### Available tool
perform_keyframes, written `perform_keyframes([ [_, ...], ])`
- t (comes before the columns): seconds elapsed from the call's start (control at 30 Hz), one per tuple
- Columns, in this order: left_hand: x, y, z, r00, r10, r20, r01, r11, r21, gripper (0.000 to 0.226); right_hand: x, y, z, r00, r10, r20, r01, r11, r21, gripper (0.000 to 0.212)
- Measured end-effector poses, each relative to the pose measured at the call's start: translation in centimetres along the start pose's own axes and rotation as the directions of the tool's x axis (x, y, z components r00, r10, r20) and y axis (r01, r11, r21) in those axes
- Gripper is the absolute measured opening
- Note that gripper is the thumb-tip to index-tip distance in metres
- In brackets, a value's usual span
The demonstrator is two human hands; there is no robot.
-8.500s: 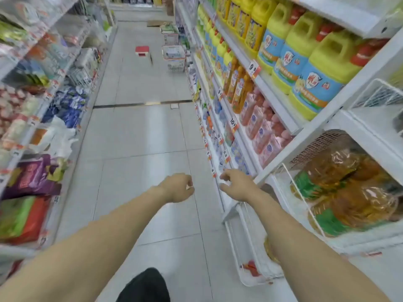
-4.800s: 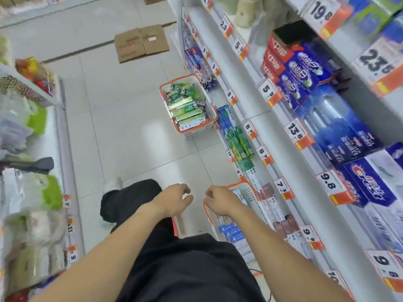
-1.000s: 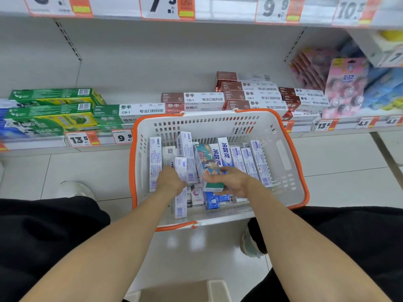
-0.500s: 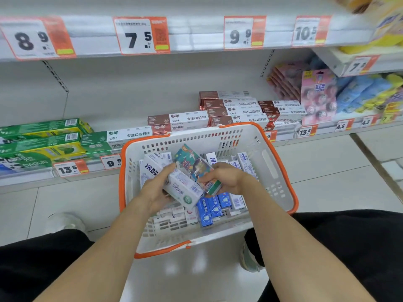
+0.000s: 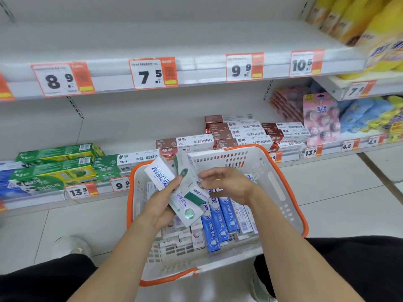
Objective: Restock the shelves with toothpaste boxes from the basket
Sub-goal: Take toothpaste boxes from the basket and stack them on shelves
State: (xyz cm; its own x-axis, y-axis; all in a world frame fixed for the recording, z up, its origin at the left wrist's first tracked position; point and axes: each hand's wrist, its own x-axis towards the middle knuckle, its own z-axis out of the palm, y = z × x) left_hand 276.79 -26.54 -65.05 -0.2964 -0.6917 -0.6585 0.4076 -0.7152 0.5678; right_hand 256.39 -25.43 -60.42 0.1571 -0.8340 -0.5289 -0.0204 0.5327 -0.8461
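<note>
Left-hand grip (image 5: 161, 205), boxes (image 5: 183, 192) upright-tilted
</note>
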Motion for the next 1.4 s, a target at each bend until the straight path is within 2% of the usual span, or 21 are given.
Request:
perform_keyframes([
  [0.1, 0.0, 0.3, -0.3, 0.993, -0.001, 0.119, -0.007, 0.998, 0.065, 0.093, -0.4, -0.3, 0.2, 0.992, 0.039, 0.118, -0.059, 0.983, 0.171, 0.059],
  [0.2, -0.4, 0.3, 0.0, 0.981, 0.000, 0.194, -0.022, 0.993, 0.113, 0.095, -0.6, -0.2, 0.2, 0.969, 0.005, 0.247, -0.056, 0.978, 0.201, 0.068],
  [0.27, -0.7, 0.5, 0.3, 0.984, 0.022, 0.174, -0.045, 0.990, 0.133, 0.089, -0.6, -0.2, 0.0, 0.966, -0.035, 0.258, -0.023, 0.976, 0.219, 0.076],
  [0.37, -0.8, 1.2, 0.9, 0.994, 0.074, 0.086, -0.087, 0.983, 0.160, 0.057, -0.4, -0.6, -0.5, 0.982, -0.088, 0.168, 0.040, 0.961, 0.273, 0.095],
  [0.43, -0.7, 1.6, 1.0, 0.995, 0.102, 0.006, -0.101, 0.982, 0.161, 0.054, -0.6, -1.1, -0.8, 0.987, -0.110, 0.120, 0.080, 0.969, 0.232, 0.100],
  [0.53, -0.6, 2.0, 1.1, 0.989, 0.131, -0.065, -0.119, 0.980, 0.158, 0.060, -0.7, -1.6, -1.1, 0.990, -0.121, 0.077, 0.110, 0.985, 0.133, 0.094],
  [0.67, -1.0, 1.9, 1.7, 0.991, 0.134, -0.032, -0.128, 0.984, 0.127, 0.049, -0.7, -1.6, -0.7, 0.995, -0.083, 0.054, 0.082, 0.996, 0.018, 0.078],
  [0.83, -1.3, 2.1, 2.5, 0.993, 0.118, -0.010, -0.117, 0.992, 0.054, 0.038, -0.9, -1.6, -0.1, 0.993, -0.095, 0.068, 0.095, 0.996, 0.005, 0.079],
  [1.03, -2.2, 2.8, 4.5, 0.991, 0.124, 0.049, -0.123, 0.992, -0.023, 0.045, -1.8, -2.6, -0.2, 0.992, -0.085, 0.098, 0.092, 0.993, -0.074, 0.097],
  [1.17, -3.4, 3.3, 6.6, 0.987, 0.119, 0.105, -0.115, 0.992, -0.045, 0.033, -2.3, -3.3, -0.1, 0.988, -0.131, 0.077, 0.144, 0.970, -0.195, 0.119],
  [1.3, -4.6, 4.3, 8.9, 0.980, 0.157, 0.126, -0.156, 0.988, -0.023, 0.029, -3.6, -4.8, -0.7, 0.973, -0.228, 0.036, 0.230, 0.949, -0.214, 0.120],
  [1.4, -5.0, 6.0, 10.4, 0.966, 0.231, 0.117, -0.242, 0.967, 0.081, 0.027, -5.2, -7.7, -1.9, 0.954, -0.296, 0.038, 0.294, 0.911, -0.288, 0.119],
])
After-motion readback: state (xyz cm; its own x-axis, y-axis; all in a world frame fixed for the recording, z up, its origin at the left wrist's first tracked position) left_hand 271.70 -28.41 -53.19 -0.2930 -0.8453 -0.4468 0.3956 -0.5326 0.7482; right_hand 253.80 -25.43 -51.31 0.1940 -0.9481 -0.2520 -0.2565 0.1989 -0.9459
